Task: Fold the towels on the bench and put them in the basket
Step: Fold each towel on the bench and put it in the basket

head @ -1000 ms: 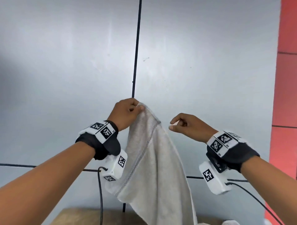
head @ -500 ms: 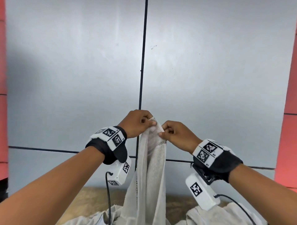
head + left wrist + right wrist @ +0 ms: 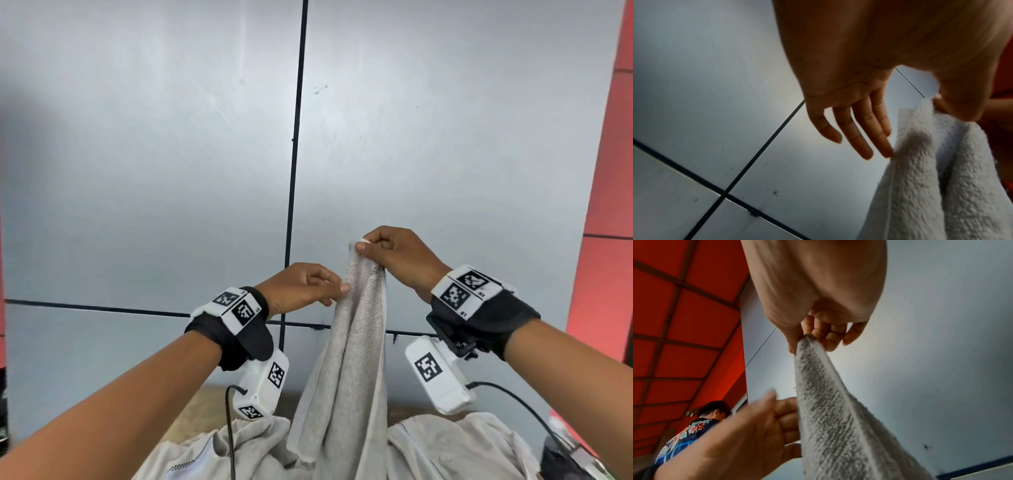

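Observation:
A grey terry towel (image 3: 352, 359) hangs bunched in front of me, its lower end down among the towels on the bench. My right hand (image 3: 363, 245) pinches its top corner between thumb and curled fingers, which the right wrist view shows close up (image 3: 807, 340). My left hand (image 3: 337, 294) is lower, at the towel's left edge. Its fingers (image 3: 859, 138) are straight and their tips touch the cloth (image 3: 920, 178). No basket is plainly in view.
Two heaps of grey towels (image 3: 239, 452) (image 3: 462, 445) lie on the wooden bench (image 3: 205, 404) at the bottom. A grey panelled wall (image 3: 171, 171) stands close behind, with red wall (image 3: 609, 240) at the right. A dark object (image 3: 565, 459) sits at lower right. A person in a patterned shirt (image 3: 694, 426) stands to the left.
Half a second ago both hands pinched the towel's top together. My right hand has since lifted the top higher, and my left hand has let go and dropped down the left edge.

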Demonstrator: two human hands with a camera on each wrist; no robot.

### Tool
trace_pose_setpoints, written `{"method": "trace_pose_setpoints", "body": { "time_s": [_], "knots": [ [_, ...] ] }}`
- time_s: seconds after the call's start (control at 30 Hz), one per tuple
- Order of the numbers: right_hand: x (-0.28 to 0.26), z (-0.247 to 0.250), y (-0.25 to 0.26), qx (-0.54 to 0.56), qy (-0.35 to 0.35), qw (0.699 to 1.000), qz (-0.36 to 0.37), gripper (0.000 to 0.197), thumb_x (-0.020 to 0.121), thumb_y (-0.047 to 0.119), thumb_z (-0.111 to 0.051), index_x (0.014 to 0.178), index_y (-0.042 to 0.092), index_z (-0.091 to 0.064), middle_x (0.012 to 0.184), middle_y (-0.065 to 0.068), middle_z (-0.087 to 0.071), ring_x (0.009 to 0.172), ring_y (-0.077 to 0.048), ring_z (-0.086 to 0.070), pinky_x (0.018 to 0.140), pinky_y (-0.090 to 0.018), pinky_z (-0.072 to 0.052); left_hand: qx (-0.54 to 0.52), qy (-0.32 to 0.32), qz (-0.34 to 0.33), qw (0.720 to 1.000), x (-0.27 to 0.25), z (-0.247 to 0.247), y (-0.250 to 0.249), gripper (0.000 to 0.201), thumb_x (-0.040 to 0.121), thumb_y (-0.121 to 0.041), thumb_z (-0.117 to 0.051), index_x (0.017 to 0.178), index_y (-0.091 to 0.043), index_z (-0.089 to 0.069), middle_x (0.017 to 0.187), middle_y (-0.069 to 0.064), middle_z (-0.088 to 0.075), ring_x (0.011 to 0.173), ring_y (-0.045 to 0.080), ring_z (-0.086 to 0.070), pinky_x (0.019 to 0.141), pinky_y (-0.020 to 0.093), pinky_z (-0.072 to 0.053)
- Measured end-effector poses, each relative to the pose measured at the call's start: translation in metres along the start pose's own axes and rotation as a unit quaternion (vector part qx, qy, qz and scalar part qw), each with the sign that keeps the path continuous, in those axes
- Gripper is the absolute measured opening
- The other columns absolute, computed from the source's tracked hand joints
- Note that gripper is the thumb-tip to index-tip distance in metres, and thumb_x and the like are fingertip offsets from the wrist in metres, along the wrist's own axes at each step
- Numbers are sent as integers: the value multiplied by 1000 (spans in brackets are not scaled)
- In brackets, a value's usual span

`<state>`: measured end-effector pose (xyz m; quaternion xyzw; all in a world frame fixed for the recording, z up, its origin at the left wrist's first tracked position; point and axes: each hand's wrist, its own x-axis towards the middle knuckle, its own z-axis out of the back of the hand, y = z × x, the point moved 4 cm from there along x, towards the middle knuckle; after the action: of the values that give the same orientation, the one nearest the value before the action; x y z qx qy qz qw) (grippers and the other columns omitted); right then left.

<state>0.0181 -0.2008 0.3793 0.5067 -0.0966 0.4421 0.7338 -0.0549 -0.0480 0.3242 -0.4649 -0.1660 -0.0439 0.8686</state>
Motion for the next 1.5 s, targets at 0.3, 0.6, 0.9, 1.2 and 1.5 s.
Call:
{"method": "trace_pose_setpoints", "body": {
  "time_s": [0.3,0.6,0.9,1.2,1.5],
  "knots": [
    [-6,16,-3,51,2,999,-13,2,89,15,-61,87,15,-62,86,-20,-65,79,-22,-59,74,-30,-45,-59,-19,-18,998,3,-12,9,20,85,-29,-67,83,-9,-63,75,1,-66,69,6,-58,71,18,-44],
    [-4,8,-12,65,34,997,-25,19,85,22,-66,93,5,-65,91,-19,-72,83,-27,-68,81,-33,-50,-10,-101,-60,993,-1,21,-2,26,81,-34,-70,86,-9,-72,86,13,-73,81,26,-69,84,37,-52],
    [-6,5,-4,-26,52,998,18,4,88,11,-62,84,11,-63,69,-4,-64,62,-7,-57,62,-15,-45,117,-63,-75,988,-6,32,-7,25,84,-38,-66,86,-13,-67,68,-4,-70,62,8,-63,65,21,-49],
    [-17,53,-3,-49,-31,998,21,4,87,9,-61,83,7,-61,78,-15,-65,72,-12,-57,64,-16,-42,391,-5,23,920,-40,82,19,14,84,-46,-62,79,-34,-59,80,-16,-66,87,5,-59,93,33,-31],
    [-38,93,5,-76,-46,996,11,11,85,3,-60,76,10,-60,70,-4,-62,64,-4,-54,64,-16,-39,423,-49,-5,905,-68,115,12,61,63,-79,-32,84,-31,-64,84,-16,-65,86,6,-57,85,33,-38]
  ]
}}
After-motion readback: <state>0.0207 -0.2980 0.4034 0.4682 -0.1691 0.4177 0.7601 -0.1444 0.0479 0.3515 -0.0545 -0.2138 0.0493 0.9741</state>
